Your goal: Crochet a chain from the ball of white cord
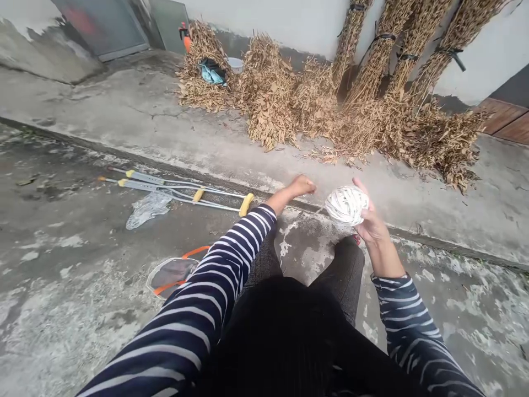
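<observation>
My right hand (372, 223) holds a ball of white cord (346, 205), its fingers curved round the right side and the thumb in front. The ball is thickly wound, and a short loose bit shows at its left edge. My left hand (303, 186) is closed in a fist to the left of the ball, apart from it. What the fist holds, if anything, is hidden. Both hands are over the low concrete step, in front of my knees.
Dried plant bundles (273, 94) lie along the wall, with tied upright bundles (380, 49) at right. Crutches (185, 191) and a clear plastic bag (149, 209) lie at left. An orange-handled bag (171, 274) is beside my left arm. A step edge (433, 240) crosses the ground.
</observation>
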`<move>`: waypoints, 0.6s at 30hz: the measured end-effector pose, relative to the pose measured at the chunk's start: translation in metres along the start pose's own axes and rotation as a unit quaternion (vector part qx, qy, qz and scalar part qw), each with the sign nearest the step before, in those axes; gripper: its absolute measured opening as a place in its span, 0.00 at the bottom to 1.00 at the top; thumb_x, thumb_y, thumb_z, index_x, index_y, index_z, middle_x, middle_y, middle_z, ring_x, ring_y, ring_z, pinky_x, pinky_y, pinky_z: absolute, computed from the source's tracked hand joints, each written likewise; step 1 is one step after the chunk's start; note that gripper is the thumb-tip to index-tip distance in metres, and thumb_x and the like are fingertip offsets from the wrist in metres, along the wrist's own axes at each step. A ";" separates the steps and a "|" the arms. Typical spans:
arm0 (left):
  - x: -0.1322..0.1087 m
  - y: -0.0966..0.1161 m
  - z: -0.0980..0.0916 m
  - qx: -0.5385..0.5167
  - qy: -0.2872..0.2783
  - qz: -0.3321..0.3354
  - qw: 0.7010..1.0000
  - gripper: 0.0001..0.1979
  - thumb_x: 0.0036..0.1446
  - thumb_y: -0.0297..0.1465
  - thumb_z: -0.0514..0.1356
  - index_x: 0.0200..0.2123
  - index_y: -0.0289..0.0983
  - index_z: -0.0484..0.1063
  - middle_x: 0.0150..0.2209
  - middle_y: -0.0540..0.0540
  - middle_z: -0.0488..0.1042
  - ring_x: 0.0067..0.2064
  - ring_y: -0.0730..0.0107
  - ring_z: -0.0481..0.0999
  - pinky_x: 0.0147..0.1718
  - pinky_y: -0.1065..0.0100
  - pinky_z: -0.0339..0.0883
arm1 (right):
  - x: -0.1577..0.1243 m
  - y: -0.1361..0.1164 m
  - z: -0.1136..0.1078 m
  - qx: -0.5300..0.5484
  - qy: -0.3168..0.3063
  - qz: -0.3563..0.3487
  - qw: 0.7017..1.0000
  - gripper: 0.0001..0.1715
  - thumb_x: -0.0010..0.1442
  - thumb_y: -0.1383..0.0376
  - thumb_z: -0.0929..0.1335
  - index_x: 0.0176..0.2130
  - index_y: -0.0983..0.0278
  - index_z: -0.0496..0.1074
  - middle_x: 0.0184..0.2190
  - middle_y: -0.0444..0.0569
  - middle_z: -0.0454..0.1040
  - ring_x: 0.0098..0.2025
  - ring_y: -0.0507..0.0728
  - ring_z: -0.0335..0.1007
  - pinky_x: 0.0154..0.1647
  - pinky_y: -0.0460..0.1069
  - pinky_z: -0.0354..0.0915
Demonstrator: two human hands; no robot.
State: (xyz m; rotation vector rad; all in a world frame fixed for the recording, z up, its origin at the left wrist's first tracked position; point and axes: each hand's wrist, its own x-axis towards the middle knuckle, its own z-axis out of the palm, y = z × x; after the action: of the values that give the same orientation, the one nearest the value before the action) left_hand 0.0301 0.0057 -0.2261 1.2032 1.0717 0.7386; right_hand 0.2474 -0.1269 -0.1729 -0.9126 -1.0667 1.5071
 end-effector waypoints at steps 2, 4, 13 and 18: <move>0.001 0.001 0.001 0.024 0.061 0.044 0.997 0.06 0.52 0.24 0.69 0.24 0.33 0.78 0.23 0.49 0.76 0.34 0.69 0.76 0.38 0.69 0.69 | 0.006 -0.008 -0.002 -0.002 0.012 -0.005 1.000 0.53 0.39 0.53 0.82 0.62 0.54 0.70 0.61 0.52 0.74 0.64 0.68 0.72 0.61 0.60 0.76; -0.003 0.007 0.008 -0.024 0.044 0.091 0.995 0.03 0.55 0.26 0.68 0.34 0.34 0.82 0.34 0.46 0.82 0.41 0.66 0.79 0.41 0.68 0.70 | 0.012 -0.014 0.000 0.011 0.022 -0.002 1.000 0.51 0.38 0.52 0.83 0.59 0.56 0.72 0.61 0.53 0.74 0.64 0.69 0.72 0.61 0.62 0.77; -0.023 0.017 0.052 -0.151 -0.126 0.164 0.967 0.19 0.51 0.35 0.75 0.45 0.33 0.84 0.45 0.39 0.85 0.49 0.58 0.83 0.52 0.60 0.72 | 0.004 -0.015 0.008 0.044 0.040 0.008 0.998 0.52 0.39 0.49 0.83 0.60 0.55 0.70 0.64 0.56 0.70 0.63 0.73 0.72 0.53 0.68 0.80; -0.017 0.005 0.059 -0.072 -0.120 0.160 0.977 0.16 0.57 0.40 0.69 0.39 0.33 0.84 0.31 0.46 0.82 0.33 0.68 0.79 0.35 0.69 0.70 | -0.015 -0.026 0.009 0.028 0.050 0.006 0.998 0.51 0.43 0.54 0.80 0.63 0.53 0.68 0.62 0.55 0.72 0.64 0.73 0.71 0.56 0.71 0.78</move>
State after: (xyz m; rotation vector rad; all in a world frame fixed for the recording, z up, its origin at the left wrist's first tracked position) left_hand 0.0793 -0.0294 -0.2170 1.3165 0.6207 0.8779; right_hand 0.2492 -0.1408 -0.1450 -0.9477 -0.9439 1.4785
